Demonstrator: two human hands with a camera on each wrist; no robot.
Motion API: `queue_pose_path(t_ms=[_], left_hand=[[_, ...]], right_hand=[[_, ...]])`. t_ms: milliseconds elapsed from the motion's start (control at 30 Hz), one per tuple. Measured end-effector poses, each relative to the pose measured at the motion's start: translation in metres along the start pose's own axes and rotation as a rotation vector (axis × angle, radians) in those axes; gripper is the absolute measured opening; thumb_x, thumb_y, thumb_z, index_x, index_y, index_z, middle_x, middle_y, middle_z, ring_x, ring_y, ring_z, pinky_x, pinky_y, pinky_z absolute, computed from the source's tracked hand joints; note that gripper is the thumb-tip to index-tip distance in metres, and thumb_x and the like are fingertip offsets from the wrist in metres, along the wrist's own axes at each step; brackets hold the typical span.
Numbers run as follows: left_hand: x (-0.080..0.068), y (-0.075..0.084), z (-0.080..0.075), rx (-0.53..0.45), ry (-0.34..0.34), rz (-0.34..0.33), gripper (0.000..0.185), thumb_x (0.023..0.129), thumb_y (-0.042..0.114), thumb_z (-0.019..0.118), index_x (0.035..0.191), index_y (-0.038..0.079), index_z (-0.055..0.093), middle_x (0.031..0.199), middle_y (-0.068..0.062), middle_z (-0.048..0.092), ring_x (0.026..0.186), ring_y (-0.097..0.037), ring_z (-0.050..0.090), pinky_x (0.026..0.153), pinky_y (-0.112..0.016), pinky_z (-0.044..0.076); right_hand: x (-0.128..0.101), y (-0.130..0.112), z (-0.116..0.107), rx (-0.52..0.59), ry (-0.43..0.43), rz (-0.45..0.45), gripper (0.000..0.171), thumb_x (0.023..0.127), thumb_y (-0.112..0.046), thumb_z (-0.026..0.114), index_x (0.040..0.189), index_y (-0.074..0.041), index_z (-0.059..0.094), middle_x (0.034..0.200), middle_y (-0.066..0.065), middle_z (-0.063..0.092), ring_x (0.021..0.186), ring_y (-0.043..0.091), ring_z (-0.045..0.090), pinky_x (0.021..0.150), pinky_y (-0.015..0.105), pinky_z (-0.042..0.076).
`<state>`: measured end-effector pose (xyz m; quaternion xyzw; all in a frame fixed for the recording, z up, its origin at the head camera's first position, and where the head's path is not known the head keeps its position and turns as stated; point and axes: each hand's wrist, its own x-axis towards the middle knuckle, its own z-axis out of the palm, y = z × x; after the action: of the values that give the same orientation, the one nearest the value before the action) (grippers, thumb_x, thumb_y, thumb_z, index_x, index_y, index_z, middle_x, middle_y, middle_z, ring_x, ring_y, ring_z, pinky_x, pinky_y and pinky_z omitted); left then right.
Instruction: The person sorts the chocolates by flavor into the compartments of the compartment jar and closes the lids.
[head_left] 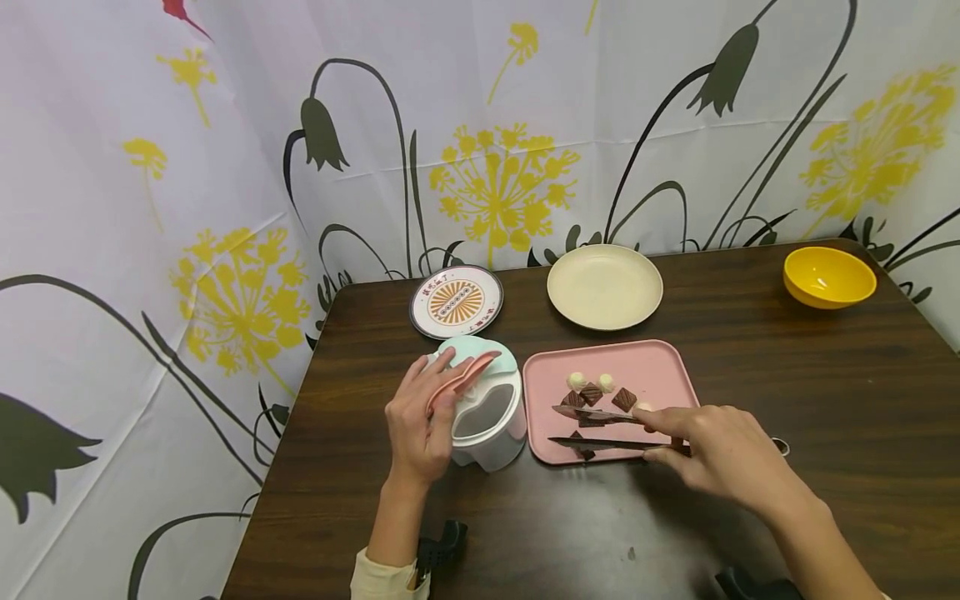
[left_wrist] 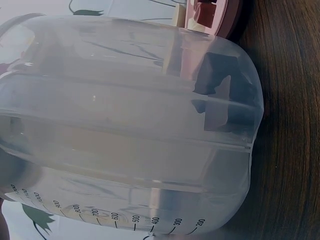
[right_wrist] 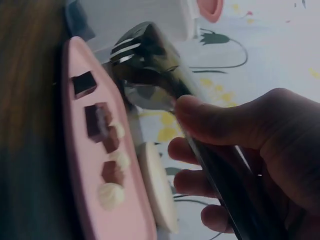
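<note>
My left hand (head_left: pixel 442 385) grips a translucent white container (head_left: pixel 489 417) with a mint lid, fingers lying along its pink flap (head_left: pixel 467 375). In the left wrist view the container (left_wrist: pixel 125 130) fills the frame and shows printed measuring marks. My right hand (head_left: pixel 658 433) holds metal tongs (head_left: pixel 600 429) over the near part of a pink tray (head_left: pixel 660 360). The tong arms stand apart around a brown chocolate (head_left: pixel 582 452). More chocolates (head_left: pixel 622 398) and white candies (head_left: pixel 576 381) lie on the tray. In the right wrist view, thumb and fingers (right_wrist: pixel 210 117) pinch the tongs (right_wrist: pixel 150 65) above the tray (right_wrist: pixel 77 165).
On the dark wooden table (head_left: pixel 787 400), a cream plate (head_left: pixel 604 286) sits behind the tray. A round patterned lid (head_left: pixel 456 302) lies behind the container. A yellow bowl (head_left: pixel 828 277) stands at the far right corner. A flower-print cloth (head_left: pixel 225 167) hangs behind and to the left.
</note>
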<state>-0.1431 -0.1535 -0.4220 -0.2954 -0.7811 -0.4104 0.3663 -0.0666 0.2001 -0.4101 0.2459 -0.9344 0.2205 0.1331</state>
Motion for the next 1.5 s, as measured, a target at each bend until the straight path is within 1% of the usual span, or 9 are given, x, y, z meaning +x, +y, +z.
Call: queue_pose_path(t_ms=[100,233,367,467,600,767,967,1300,1500], left_hand=[[0.001,0.0,0.0,-0.001,0.002,0.011,0.037,0.093,0.02,0.046,0.112,0.004,0.073,0.111,-0.012,0.072,0.11,-0.032,0.065,0.105,-0.052,0.038],[0.001,0.0,0.0,0.001,0.003,0.019,0.036,0.093,0.019,0.046,0.112,0.004,0.073,0.111,-0.012,0.072,0.11,-0.032,0.066,0.104,-0.053,0.039],[0.0,0.0,0.0,0.003,0.005,0.018,0.036,0.093,0.019,0.046,0.111,0.004,0.073,0.111,-0.013,0.072,0.11,-0.032,0.066,0.102,-0.055,0.039],[0.0,0.0,-0.001,0.001,0.004,0.01,0.036,0.093,0.019,0.046,0.111,0.004,0.073,0.111,-0.013,0.072,0.11,-0.032,0.065,0.104,-0.053,0.039],[0.0,0.0,-0.001,-0.001,0.006,0.007,0.036,0.093,0.019,0.046,0.111,0.004,0.073,0.111,-0.013,0.072,0.11,-0.032,0.065,0.106,-0.05,0.038],[0.0,0.0,0.0,0.001,0.004,0.013,0.036,0.093,0.02,0.046,0.112,0.004,0.073,0.111,-0.012,0.072,0.11,-0.032,0.065,0.106,-0.05,0.038],[0.0,0.0,0.0,0.004,0.005,0.015,0.037,0.093,0.02,0.045,0.111,0.004,0.073,0.11,-0.012,0.072,0.11,-0.032,0.066,0.104,-0.053,0.039],[0.0,0.0,0.0,0.006,0.007,0.016,0.037,0.093,0.02,0.045,0.11,0.004,0.073,0.11,-0.013,0.072,0.11,-0.032,0.066,0.105,-0.051,0.038],[0.001,0.0,0.0,-0.001,0.008,0.02,0.036,0.094,0.021,0.045,0.11,0.004,0.073,0.109,-0.014,0.072,0.11,-0.032,0.066,0.105,-0.052,0.039]], right_hand=[[-0.005,0.002,0.004,0.007,-0.083,0.051,0.048,0.073,-0.028,0.086,0.119,-0.024,0.073,0.075,-0.024,0.062,0.059,-0.009,0.047,0.048,0.024,0.036],[-0.008,0.004,0.009,0.006,-0.133,0.096,0.051,0.074,-0.031,0.085,0.123,-0.027,0.071,0.073,-0.026,0.059,0.058,-0.008,0.046,0.049,0.026,0.037],[-0.01,0.006,0.013,-0.003,-0.153,0.125,0.048,0.076,-0.033,0.083,0.122,-0.027,0.071,0.077,-0.023,0.064,0.059,-0.003,0.048,0.051,0.028,0.039],[-0.01,0.007,0.014,0.001,-0.165,0.14,0.044,0.078,-0.032,0.082,0.12,-0.024,0.073,0.091,-0.014,0.072,0.062,0.001,0.054,0.052,0.029,0.039],[-0.009,0.008,0.014,0.016,-0.188,0.163,0.041,0.08,-0.032,0.08,0.12,-0.022,0.073,0.105,-0.002,0.074,0.068,0.007,0.062,0.053,0.031,0.041],[-0.008,0.009,0.013,0.046,-0.207,0.194,0.039,0.083,-0.034,0.078,0.12,-0.022,0.073,0.108,0.001,0.073,0.071,0.007,0.063,0.054,0.034,0.043],[-0.008,0.01,0.014,0.049,-0.236,0.206,0.037,0.084,-0.036,0.076,0.118,-0.022,0.074,0.101,0.001,0.074,0.07,0.008,0.062,0.055,0.035,0.044],[-0.008,0.011,0.014,0.036,-0.22,0.191,0.032,0.083,-0.031,0.077,0.114,-0.024,0.076,0.092,-0.006,0.074,0.065,0.002,0.056,0.055,0.033,0.044],[-0.01,0.012,0.01,0.025,-0.148,0.151,0.035,0.082,-0.03,0.079,0.117,-0.029,0.074,0.088,-0.011,0.073,0.063,0.001,0.054,0.053,0.031,0.041]])
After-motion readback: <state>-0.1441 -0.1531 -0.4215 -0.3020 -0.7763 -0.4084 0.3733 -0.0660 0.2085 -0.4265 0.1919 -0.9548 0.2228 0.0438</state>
